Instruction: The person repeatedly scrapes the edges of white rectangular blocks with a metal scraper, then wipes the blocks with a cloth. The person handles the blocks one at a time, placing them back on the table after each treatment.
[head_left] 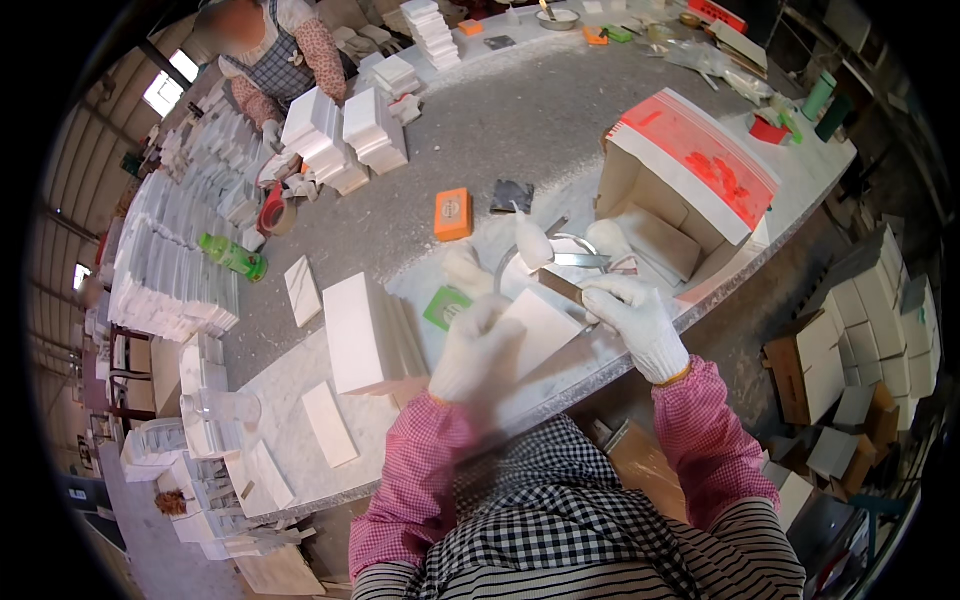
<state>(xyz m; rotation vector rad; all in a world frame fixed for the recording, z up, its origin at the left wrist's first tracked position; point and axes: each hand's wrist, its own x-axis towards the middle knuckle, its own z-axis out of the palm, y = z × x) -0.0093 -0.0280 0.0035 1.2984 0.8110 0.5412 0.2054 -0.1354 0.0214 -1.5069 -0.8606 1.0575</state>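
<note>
My left hand [468,350], in a white knit glove, is closed on the left edge of a flat white tile [543,328], tilted near the table's front edge. My right hand [637,325], also gloved, grips a flat brownish strip [561,287] whose far end lies over the tile's top corner; its exact kind is unclear. Just beyond are a round dish [575,246] with a metal blade across it, and a white squeeze bottle [532,240]. A stack of white tiles [362,335] stands left of my left hand, beside a green square block [446,307].
An orange box [453,215] and a dark grey scrap [512,196] lie farther back. At right, an open cardboard carton [690,170] lies on its side. Loose tiles [329,424], a green bottle [232,256] and tall tile stacks [175,260] fill the left. Another person [290,60] works far left.
</note>
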